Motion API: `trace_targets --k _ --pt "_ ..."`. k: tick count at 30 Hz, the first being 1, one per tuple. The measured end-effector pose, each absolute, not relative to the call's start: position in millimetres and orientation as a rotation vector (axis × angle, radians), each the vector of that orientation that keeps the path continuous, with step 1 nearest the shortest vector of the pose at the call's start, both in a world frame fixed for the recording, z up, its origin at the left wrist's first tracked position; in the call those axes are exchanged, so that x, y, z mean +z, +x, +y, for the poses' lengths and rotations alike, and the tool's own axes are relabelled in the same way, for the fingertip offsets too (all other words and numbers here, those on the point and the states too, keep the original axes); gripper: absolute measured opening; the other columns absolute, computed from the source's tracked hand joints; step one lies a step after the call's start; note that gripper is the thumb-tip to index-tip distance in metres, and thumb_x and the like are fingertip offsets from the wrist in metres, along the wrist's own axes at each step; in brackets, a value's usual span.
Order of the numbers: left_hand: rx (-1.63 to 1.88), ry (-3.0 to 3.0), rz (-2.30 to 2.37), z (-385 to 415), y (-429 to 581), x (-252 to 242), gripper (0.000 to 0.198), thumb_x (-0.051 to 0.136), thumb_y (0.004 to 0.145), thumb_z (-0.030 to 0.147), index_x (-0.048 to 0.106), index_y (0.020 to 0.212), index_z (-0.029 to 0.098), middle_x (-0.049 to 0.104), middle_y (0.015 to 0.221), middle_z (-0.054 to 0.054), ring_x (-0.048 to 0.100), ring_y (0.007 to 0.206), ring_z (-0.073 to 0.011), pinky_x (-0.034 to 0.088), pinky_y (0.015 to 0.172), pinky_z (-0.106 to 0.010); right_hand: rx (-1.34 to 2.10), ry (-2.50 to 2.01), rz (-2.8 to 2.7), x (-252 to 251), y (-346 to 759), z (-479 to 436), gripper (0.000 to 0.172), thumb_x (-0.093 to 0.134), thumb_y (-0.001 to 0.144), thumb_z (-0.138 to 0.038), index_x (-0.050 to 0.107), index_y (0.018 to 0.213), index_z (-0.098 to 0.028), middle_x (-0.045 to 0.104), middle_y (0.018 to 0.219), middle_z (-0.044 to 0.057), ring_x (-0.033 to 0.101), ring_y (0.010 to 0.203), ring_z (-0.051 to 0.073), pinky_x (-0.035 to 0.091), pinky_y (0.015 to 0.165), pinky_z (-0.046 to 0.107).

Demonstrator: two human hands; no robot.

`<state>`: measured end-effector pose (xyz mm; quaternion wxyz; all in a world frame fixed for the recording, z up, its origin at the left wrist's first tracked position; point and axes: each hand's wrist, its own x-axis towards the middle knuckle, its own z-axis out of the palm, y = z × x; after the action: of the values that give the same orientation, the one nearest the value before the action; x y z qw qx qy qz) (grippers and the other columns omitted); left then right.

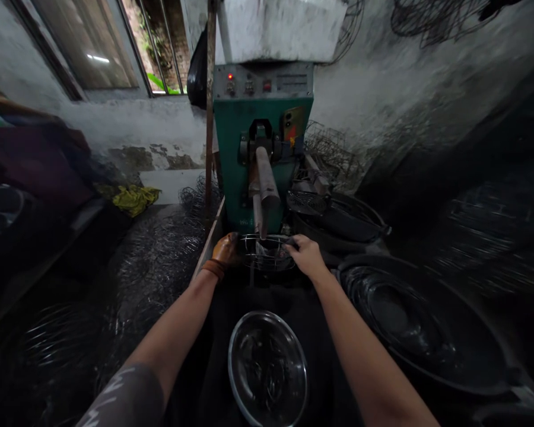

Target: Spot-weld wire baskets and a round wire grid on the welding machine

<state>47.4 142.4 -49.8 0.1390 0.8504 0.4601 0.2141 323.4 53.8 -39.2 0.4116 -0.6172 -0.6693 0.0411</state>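
Note:
A round wire frame [271,259] is held level between my two hands, just below the rods of a green machine [231,148]. My left hand [226,249], in what looks like an orange-brown covering, is closed on the frame's left side. On the opposite side, my right hand [303,254] pinches the rim between thumb and fingers. The tip of the lower machine rod [258,216] reaches the frame's far edge; whether they touch is unclear. A metal bowl [303,362] with small wire pieces in it sits nearer to me, below both hands.
Wire pieces [151,261] are heaped at the left, near a yellow cloth [136,200]. A large dark pan [454,379] holding wire rings lies at the right, with another round container [378,228] behind it. A wooden board [209,243] stands left of the machine.

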Motion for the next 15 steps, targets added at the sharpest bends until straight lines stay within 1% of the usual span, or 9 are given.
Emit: trace_targets --k 2,4,6,9,12,15 --pt "0.642 2.422 1.339 150 39 -60 0.049 0.074 0.071 0.027 0.062 0.117 0.013 0.069 0.110 -0.013 0.067 0.101 -0.0288 0.054 0.092 -0.037 0.073 -1.559 -1.747 -34 314 61 0.011 0.064 0.086 -0.027 0.066 0.077 -0.021 0.072 0.087 0.009 0.068 0.086 0.026 0.053 0.081 0.036" --pt "0.656 2.391 1.358 157 32 -69 0.046 0.074 0.073 0.029 0.062 0.115 0.013 0.069 0.108 -0.014 0.067 0.099 -0.0290 0.054 0.092 -0.038 0.050 -1.560 -1.792 -30 304 67 0.009 0.065 0.087 -0.024 0.066 0.079 -0.021 0.072 0.089 0.008 0.068 0.087 0.025 0.053 0.081 0.034" --pt "0.687 2.360 1.353 162 27 -77 0.052 0.077 0.070 0.032 0.061 0.117 0.014 0.068 0.111 -0.015 0.066 0.101 -0.0305 0.054 0.094 -0.041 0.025 -1.571 -1.825 -26 297 72 0.006 0.065 0.088 -0.020 0.068 0.083 -0.020 0.072 0.092 0.008 0.068 0.089 0.025 0.052 0.083 0.033" --pt "0.752 2.294 1.333 168 21 -87 0.066 0.080 0.067 0.038 0.058 0.124 0.014 0.065 0.118 -0.017 0.064 0.109 -0.0342 0.053 0.098 -0.045 0.003 -1.613 -1.868 -22 289 75 0.005 0.067 0.089 -0.017 0.070 0.086 -0.019 0.072 0.093 0.009 0.069 0.091 0.026 0.052 0.084 0.033" --pt "0.773 2.259 1.303 173 17 -95 0.079 0.083 0.064 0.046 0.057 0.129 0.010 0.063 0.123 -0.020 0.061 0.115 -0.0391 0.051 0.101 -0.050 -0.002 -1.652 -1.904 -20 286 78 0.006 0.067 0.090 -0.016 0.070 0.085 -0.018 0.072 0.093 0.009 0.069 0.090 0.026 0.052 0.083 0.032" --pt "0.824 2.214 1.220 175 16 -100 0.081 0.086 0.062 0.049 0.059 0.129 0.010 0.064 0.123 -0.020 0.061 0.115 -0.0404 0.051 0.102 -0.052 -0.009 -1.661 -1.935 -21 288 80 0.009 0.065 0.091 -0.016 0.070 0.083 -0.018 0.072 0.095 0.009 0.069 0.090 0.025 0.052 0.083 0.032"
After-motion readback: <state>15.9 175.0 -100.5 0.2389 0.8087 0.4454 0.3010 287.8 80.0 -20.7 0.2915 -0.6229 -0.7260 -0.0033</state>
